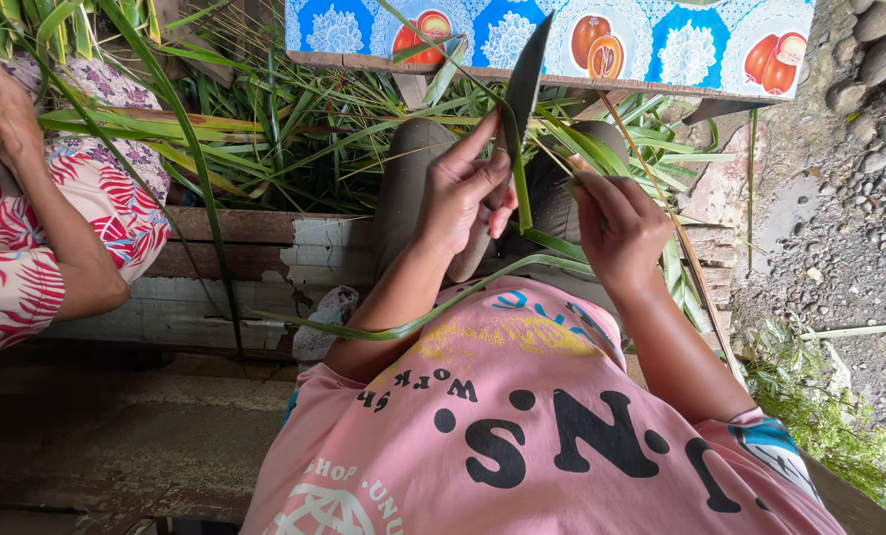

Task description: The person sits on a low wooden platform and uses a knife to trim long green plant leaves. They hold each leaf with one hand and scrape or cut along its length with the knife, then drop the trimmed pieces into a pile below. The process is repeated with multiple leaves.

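Shirt: pink with dark lettering [532,436], nearest the camera, filling the lower frame below your arms.
Loose leaf end: the long green leaf strip [433,307] trails across your lap, curving from lower left up toward your hands.
Left hand: your left hand [460,193] is closed around the handle of a knife [522,84], thumb raised and forefinger stretched up along the leaf; the grip looks firm.
Knife axis: the dark blade stands nearly upright, tip tilted slightly right, pointing away from you toward the patterned cloth.
Right hand: your right hand [621,228] is curled, fingertips pinched on the upper part of the same leaf strip, just right of the blade.
Key relation: the leaf runs between the two hands, passing close along the blade's lower edge; its long axis there goes roughly up and down, like the knife's. Both hands are on it; the left is the nearer to the blade contact. Whether the edge is touching the leaf you cannot tell.
Knees: your trousered legs [403,188] lie beyond the hands.
Wooden boards: weathered planks [255,258] to the left.
Other person: a hand [2,109] and floral sleeve at far left, apart from yours.
Leaf pile: heaped green leaves [294,119] beyond.
Patterned cloth: blue, fruit-printed covering [680,45] at the far edge.
Gravel: stony ground [849,228] on the right.
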